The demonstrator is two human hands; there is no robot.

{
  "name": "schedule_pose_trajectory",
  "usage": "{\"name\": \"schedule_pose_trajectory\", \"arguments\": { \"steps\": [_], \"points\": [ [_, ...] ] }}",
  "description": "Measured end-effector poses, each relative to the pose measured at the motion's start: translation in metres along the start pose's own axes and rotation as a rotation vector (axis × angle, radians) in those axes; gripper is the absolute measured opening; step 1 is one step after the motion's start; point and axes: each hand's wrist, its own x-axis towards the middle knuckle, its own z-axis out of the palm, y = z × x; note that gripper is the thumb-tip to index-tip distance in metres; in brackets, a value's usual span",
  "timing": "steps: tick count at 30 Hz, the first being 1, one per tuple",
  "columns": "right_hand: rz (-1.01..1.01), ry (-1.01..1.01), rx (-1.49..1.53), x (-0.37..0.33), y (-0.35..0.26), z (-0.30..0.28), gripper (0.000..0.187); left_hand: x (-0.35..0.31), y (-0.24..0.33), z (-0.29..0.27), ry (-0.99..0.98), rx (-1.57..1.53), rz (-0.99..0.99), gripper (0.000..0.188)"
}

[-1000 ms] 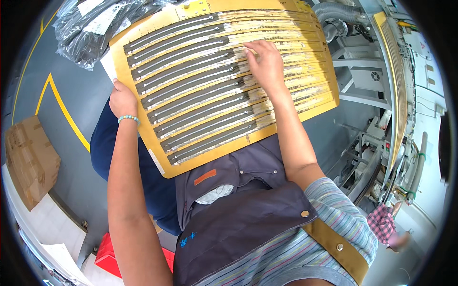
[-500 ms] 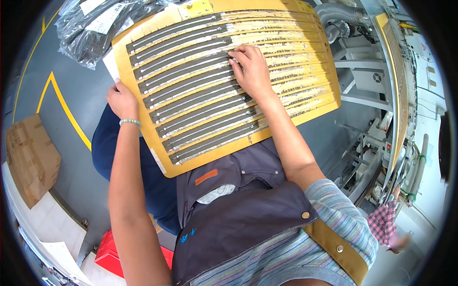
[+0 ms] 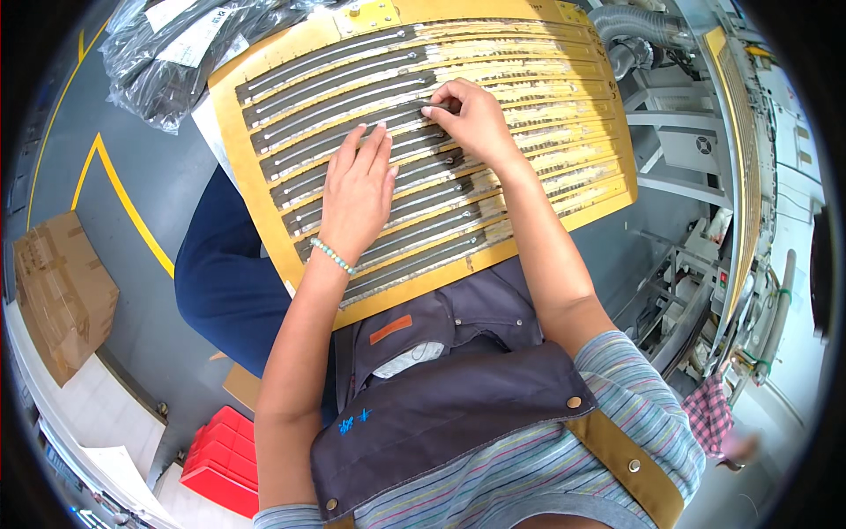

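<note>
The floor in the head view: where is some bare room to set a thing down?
Bare grey floor lies between the cardboard box and the navy trouser leg, crossed by a yellow line. Crowded: the yellow board with dark strips, left hand and right hand, and the machine frame at right.

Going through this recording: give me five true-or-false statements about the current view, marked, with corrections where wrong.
1. The left hand lies over the dark strips of the yellow panel. True.
2. The beaded bracelet is on the right wrist. False: it is on the left one.
3. The right hand is near the strips' right-hand ends. True.
4. The large cardboard box is on the picture's right. False: it is on the left.
5. The red bin is at the lower left. True.
</note>
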Motion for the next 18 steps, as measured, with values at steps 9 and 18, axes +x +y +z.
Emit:
{"name": "schedule_pose_trajectory", "arguments": {
  "steps": [9, 18],
  "points": [
    [0.181, -0.052, 0.116, 0.004, -0.005, -0.009, 0.015, -0.002, -0.011, 0.013, 0.060, 0.004, -0.003, 0.045],
    [0.013, 0.142, 0.117, -0.006, -0.006, 0.008, 0.017, -0.007, -0.013, 0.017, 0.193, 0.048, -0.082, 0.042]
  ]
}}
